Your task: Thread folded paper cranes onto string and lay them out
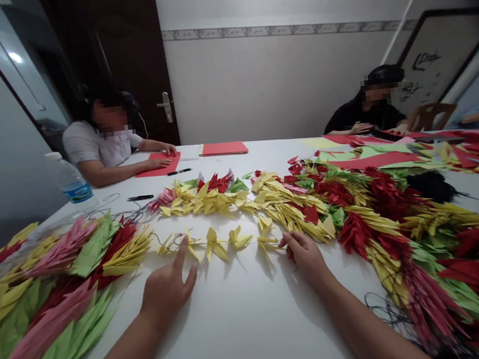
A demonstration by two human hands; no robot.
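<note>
A short row of folded yellow paper cranes (216, 245) lies across the white table in front of me. My left hand (165, 286) is at the row's left part, index finger stretched out against a crane and thumb apart; it grips nothing. At the row's right end my right hand (304, 257) has its fingertips pinched together at the tip of a yellow paper crane (267, 244). Whether a thread is also between those fingers is hidden. Just beyond the row lies a heap of more yellow cranes (207, 202).
Bundles of coloured folded paper (61, 280) cover the left side; strings of red, yellow and green cranes (382, 215) fill the right. A water bottle (70, 178), a pen (180, 171) and red paper sheets (224, 148) lie farther back. Two people sit across the table.
</note>
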